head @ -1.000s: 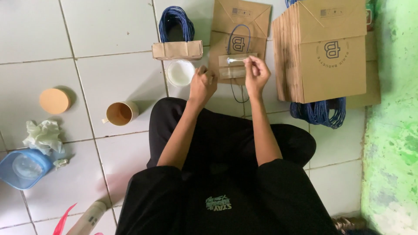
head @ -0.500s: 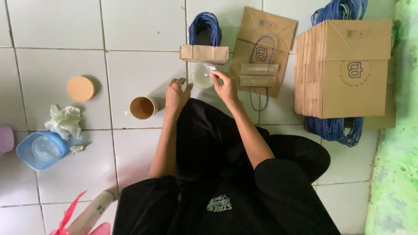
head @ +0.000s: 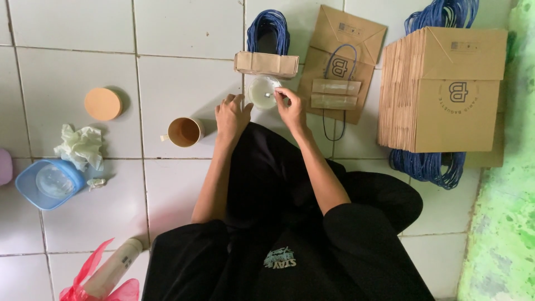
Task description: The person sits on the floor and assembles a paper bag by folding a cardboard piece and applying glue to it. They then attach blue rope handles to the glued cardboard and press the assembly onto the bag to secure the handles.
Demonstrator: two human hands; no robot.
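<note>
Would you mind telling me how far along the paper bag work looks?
Done: a thick stack of bags. In hand: right hand dips a small stick into the white cup, left hand beside it. Left: the flat bag carrying two strips, plus bundled strips.

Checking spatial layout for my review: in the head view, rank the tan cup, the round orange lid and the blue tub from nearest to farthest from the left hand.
1. Tan cup, just left of the left hand.
2. Round orange lid, farther left.
3. Blue tub, far left, lower.
</note>
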